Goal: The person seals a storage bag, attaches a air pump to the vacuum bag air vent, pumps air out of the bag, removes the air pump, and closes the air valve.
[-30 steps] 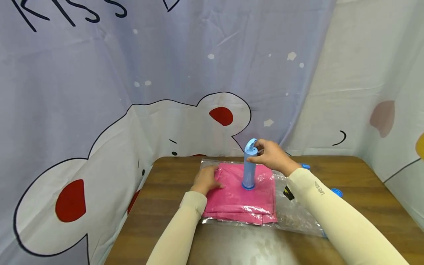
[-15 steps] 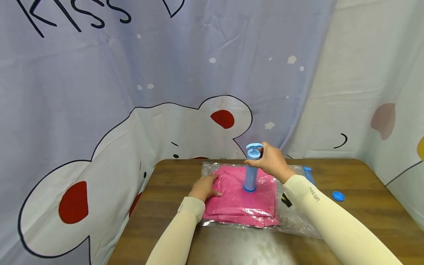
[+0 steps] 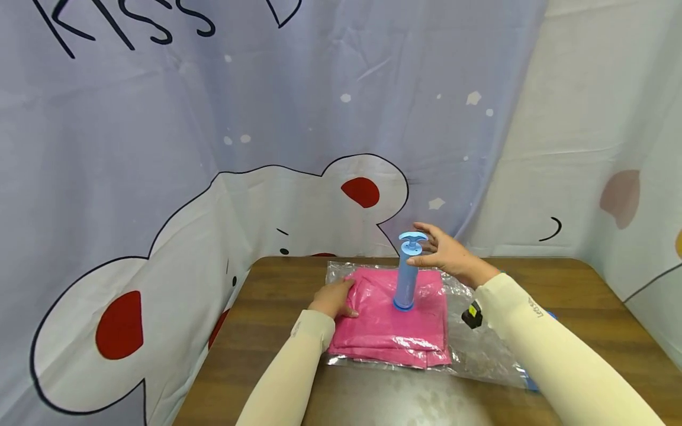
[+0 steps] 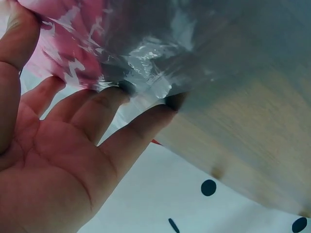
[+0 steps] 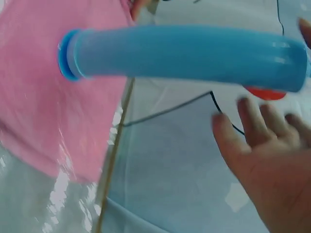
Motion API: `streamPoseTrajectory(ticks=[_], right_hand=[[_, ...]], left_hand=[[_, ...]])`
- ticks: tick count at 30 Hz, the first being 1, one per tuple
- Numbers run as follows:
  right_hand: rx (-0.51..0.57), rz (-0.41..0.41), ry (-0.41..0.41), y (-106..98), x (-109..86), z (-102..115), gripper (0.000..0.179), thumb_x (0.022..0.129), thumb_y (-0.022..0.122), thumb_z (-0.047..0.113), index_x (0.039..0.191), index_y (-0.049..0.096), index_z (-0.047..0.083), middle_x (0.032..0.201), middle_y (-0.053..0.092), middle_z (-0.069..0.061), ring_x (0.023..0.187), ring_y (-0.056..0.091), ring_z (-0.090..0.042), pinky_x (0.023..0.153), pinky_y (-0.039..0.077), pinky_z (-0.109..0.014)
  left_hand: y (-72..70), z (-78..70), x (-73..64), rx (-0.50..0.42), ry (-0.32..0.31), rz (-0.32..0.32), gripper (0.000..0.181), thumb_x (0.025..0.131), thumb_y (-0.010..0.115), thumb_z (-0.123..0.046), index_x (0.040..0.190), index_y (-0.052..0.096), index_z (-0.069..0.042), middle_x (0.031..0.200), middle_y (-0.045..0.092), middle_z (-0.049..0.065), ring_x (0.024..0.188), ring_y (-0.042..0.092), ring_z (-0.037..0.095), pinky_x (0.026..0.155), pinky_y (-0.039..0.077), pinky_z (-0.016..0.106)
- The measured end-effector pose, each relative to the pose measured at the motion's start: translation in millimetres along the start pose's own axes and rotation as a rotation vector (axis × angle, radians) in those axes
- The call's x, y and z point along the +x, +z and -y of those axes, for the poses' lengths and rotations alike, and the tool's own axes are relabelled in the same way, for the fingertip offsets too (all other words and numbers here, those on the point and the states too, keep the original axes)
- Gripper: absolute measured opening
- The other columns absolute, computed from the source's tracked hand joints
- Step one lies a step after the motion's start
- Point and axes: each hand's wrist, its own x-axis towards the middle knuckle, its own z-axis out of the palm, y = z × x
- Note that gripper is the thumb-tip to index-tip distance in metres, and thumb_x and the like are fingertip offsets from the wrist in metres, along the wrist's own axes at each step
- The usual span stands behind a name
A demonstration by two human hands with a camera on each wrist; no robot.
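A light blue hand pump point(image 3: 407, 287) with a T-shaped handle stands upright on a clear plastic bag point(image 3: 479, 355), which has folded pink cloth point(image 3: 378, 331) inside. My right hand point(image 3: 450, 255) is beside the top of the pump. Its fingers are spread, and in the right wrist view a gap shows between the hand point(image 5: 277, 160) and the pump barrel point(image 5: 184, 53). On the bag's left side rests my left hand point(image 3: 333, 297). In the left wrist view its extended fingers point(image 4: 138, 128) touch the bag's edge, with the thumb over the pink part.
The bag lies on a wooden table point(image 3: 256, 337). A blue strip point(image 3: 531, 381) shows at the bag's right end, and a blue piece point(image 3: 552, 315) peeks past my right sleeve. A small black item point(image 3: 472, 316) with a yellow mark is by that sleeve. A printed curtain point(image 3: 298, 106) hangs behind.
The pump's handle has turned from end-on to broadside. My right hand has let go of the pump and moved slightly right, its fingers opening. The left hand has stayed at the bag.
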Motion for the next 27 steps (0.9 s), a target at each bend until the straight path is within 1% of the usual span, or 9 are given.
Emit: streamPoseTrajectory(ticks=[3,7,11,15,17,19,21,23,27], right_hand=[[0.006,0.079,-0.013,-8,3.3,4,0.090,0.102,0.082,0.007,0.177,0.033,0.006,0.174,0.049,-0.030,0.167,0.042,-0.051,0.132,0.048,-0.060],[-0.090,0.070,-0.036,-9,4.7,6,0.060,0.101,0.083,0.008,0.155,0.059,-0.004,0.138,0.077,-0.020,0.128,0.075,-0.027,0.107,0.066,-0.036],[-0.172,-0.015,-0.052,-2,2.9,7,0.043,0.097,0.090,0.013,0.127,0.065,-0.003,0.108,0.079,-0.006,0.099,0.073,-0.010,0.088,0.063,-0.026],[-0.315,-0.120,-0.028,6,0.9,8,0.050,0.092,0.097,0.029,0.110,0.056,0.006,0.096,0.069,-0.004,0.088,0.064,-0.017,0.079,0.056,-0.031],[-0.384,-0.148,-0.010,7,0.0,7,0.060,0.090,0.099,0.037,0.112,0.053,0.006,0.100,0.068,-0.008,0.091,0.064,-0.024,0.081,0.055,-0.035],[-0.372,-0.132,-0.002,5,0.0,6,0.070,0.090,0.099,0.037,0.129,0.053,0.002,0.119,0.070,-0.018,0.107,0.071,-0.035,0.092,0.062,-0.043],[-0.297,-0.079,-0.010,1,1.0,4,0.087,0.092,0.098,0.031,0.152,0.045,-0.003,0.145,0.065,-0.029,0.131,0.070,-0.048,0.110,0.063,-0.054],[-0.177,0.008,-0.017,-5,2.7,1,0.100,0.095,0.094,0.021,0.168,0.030,-0.005,0.166,0.050,-0.035,0.154,0.056,-0.056,0.126,0.053,-0.063],[-0.029,0.170,-0.022,-13,7.8,0,0.097,0.101,0.083,0.008,0.176,0.024,-0.003,0.179,0.040,-0.033,0.167,0.040,-0.055,0.136,0.039,-0.065]], left_hand=[[-1.5,-0.7,-0.8,0.015,0.001,-0.004,0.111,0.081,0.101,-0.054,0.174,0.047,-0.027,0.180,0.047,0.014,0.156,0.059,0.046,0.113,0.058,0.074],[-3.1,-2.2,-1.6,0.018,-0.013,0.012,0.111,0.081,0.100,-0.055,0.174,0.047,-0.028,0.180,0.048,0.013,0.156,0.059,0.046,0.115,0.056,0.074],[0.0,-1.8,1.8,0.008,-0.032,0.012,0.112,0.079,0.100,-0.057,0.173,0.048,-0.029,0.179,0.050,0.013,0.155,0.060,0.046,0.116,0.056,0.074],[3.7,-1.7,7.3,0.024,-0.035,0.005,0.112,0.077,0.101,-0.059,0.172,0.050,-0.029,0.176,0.055,0.012,0.152,0.063,0.044,0.110,0.060,0.073],[3.9,-2.9,9.0,0.032,-0.032,0.011,0.113,0.076,0.101,-0.060,0.172,0.050,-0.028,0.174,0.057,0.013,0.152,0.064,0.043,0.108,0.061,0.073],[3.6,-4.7,10.2,0.035,-0.031,0.017,0.113,0.077,0.101,-0.058,0.172,0.050,-0.027,0.173,0.058,0.013,0.152,0.063,0.043,0.108,0.060,0.074],[1.5,-7.4,8.4,0.037,-0.036,0.013,0.112,0.077,0.101,-0.058,0.172,0.050,-0.026,0.172,0.059,0.014,0.152,0.064,0.043,0.108,0.060,0.074],[-3.3,-11.4,3.0,0.033,-0.048,0.011,0.111,0.077,0.102,-0.056,0.171,0.051,-0.027,0.171,0.060,0.014,0.151,0.064,0.044,0.109,0.060,0.073],[-21.3,-25.2,-18.5,0.004,-0.074,0.007,0.107,0.076,0.103,-0.051,0.168,0.056,-0.026,0.168,0.062,0.016,0.148,0.066,0.047,0.109,0.059,0.073]])
